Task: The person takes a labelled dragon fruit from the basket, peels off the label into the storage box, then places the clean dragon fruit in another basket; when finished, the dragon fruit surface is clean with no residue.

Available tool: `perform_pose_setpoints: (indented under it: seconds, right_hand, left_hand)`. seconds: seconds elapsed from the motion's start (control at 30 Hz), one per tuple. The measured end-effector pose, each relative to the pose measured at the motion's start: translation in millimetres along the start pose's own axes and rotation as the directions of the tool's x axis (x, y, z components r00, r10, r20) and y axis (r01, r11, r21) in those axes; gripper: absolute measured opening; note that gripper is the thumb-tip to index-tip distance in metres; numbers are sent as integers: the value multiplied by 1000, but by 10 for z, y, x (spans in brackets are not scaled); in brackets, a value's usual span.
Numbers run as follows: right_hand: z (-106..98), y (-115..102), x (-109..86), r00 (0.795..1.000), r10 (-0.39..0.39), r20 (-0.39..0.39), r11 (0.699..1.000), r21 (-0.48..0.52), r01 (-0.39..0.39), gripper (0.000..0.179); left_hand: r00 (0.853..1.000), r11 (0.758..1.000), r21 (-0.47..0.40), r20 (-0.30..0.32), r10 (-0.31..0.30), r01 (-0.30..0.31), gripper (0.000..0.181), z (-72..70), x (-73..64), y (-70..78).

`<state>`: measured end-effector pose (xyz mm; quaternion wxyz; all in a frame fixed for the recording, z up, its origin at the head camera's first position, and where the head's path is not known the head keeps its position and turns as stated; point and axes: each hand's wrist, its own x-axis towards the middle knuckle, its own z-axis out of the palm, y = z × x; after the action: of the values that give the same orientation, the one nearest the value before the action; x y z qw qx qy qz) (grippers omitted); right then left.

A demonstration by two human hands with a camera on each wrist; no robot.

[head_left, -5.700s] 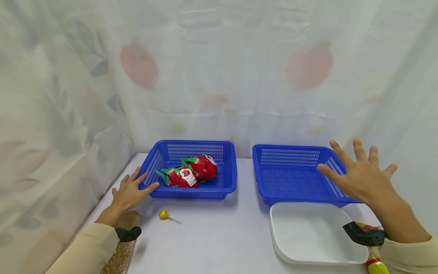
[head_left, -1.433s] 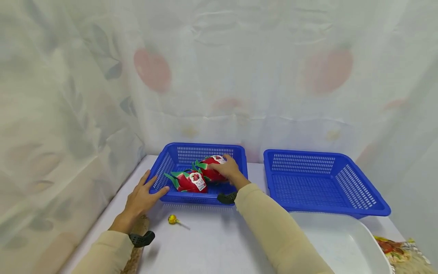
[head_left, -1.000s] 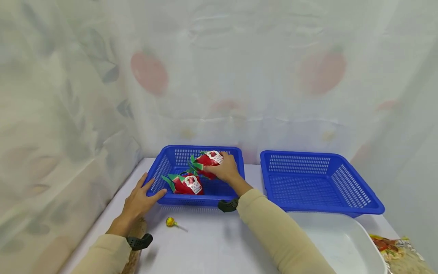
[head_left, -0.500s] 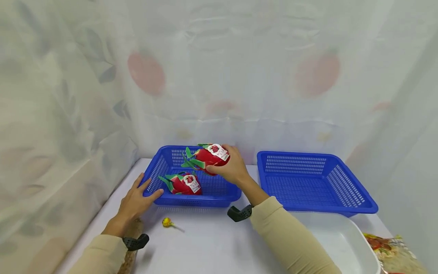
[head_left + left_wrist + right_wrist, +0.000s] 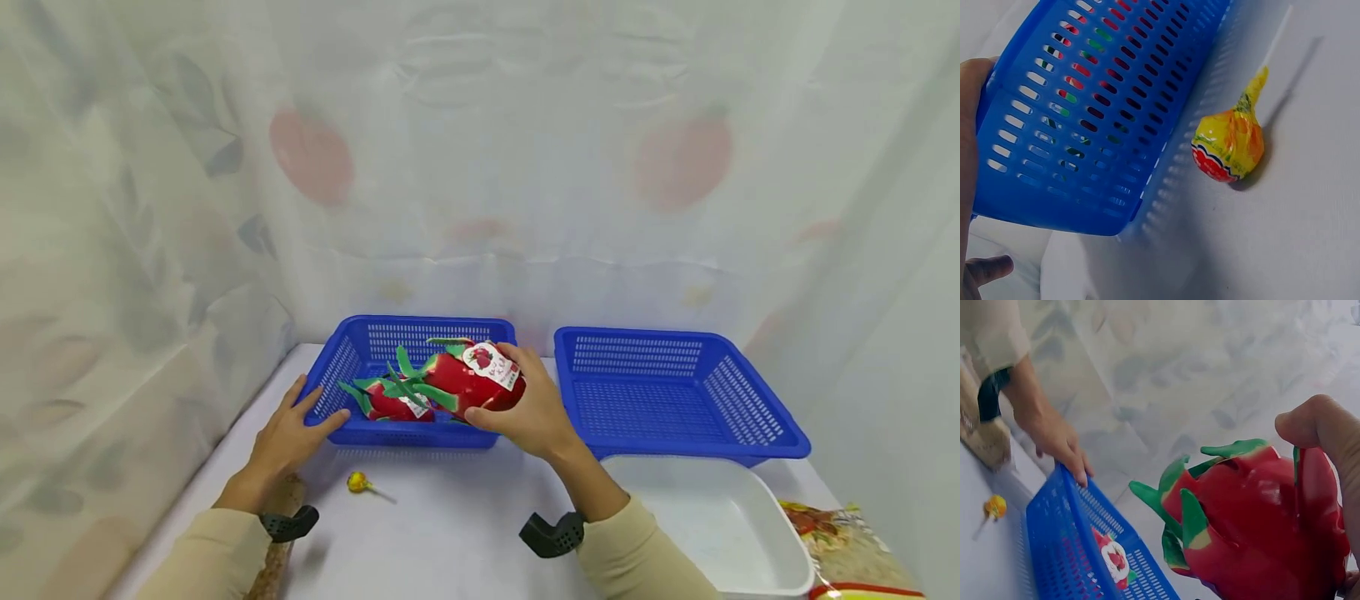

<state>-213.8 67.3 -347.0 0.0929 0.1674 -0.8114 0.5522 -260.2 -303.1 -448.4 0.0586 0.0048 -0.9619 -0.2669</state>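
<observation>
My right hand [image 5: 536, 412] grips a red dragon fruit [image 5: 468, 383] with green leaf tips and a round white sticker. It is raised at the front right of the left blue basket [image 5: 420, 433]. In the right wrist view, the thumb lies along the side of the held dragon fruit [image 5: 1260, 525]. A second dragon fruit [image 5: 386, 403] lies in that basket, partly hidden behind the held one. With its fingers spread, my left hand [image 5: 281, 442] rests on the basket's left front corner. A yellow wrapped lollipop [image 5: 1232, 144] lies on the table just before the basket.
Another blue basket [image 5: 675, 450] stands to the right, with nothing inside. A white tray [image 5: 690, 525] sits before it, beside a plastic bag of pale food [image 5: 851, 550]. Under my left forearm is a brown textured object [image 5: 273, 542]. Patterned curtains [image 5: 480, 167] enclose the table.
My right hand came over from the far right, gripped the right-hand dragon fruit and lifted it; since half a second ago it has moved towards me. My left hand stays at the basket corner.
</observation>
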Motion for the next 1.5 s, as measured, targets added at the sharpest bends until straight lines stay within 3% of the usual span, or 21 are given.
perform_pose_setpoints:
  seconds: [0.2,0.4,0.63,1.07,1.4,1.5]
  right_hand:
    - [-8,56,-340,999,-53,-4,998,31,54,87]
    - [-4,188,-639,998,-57,-29,996,68,59,89]
    - [43,419,-883,996,-88,-31,993,82,90,90]
    - [170,851,-1118,978,-207,19,967,155,202,86]
    - [227,1084,-1218,980,-195,31,977,88,192,90]
    - [243,1124,-1232,988,-151,38,985,93,147,91]
  left_hand:
    - [1000,1000,-17,-10,1,-1,97,-28,15,-42]
    - [1000,1000,-25,-1,-8,8,98,-15,28,-59]
    - [1000,999,-41,13,-22,23,98,3,51,-44]
    - [999,998,-49,20,-29,30,99,16,53,-58]
    - [999,998,-52,23,-31,33,100,11,59,-34]
    - [999,998,-51,26,-31,33,100,6,57,-20]
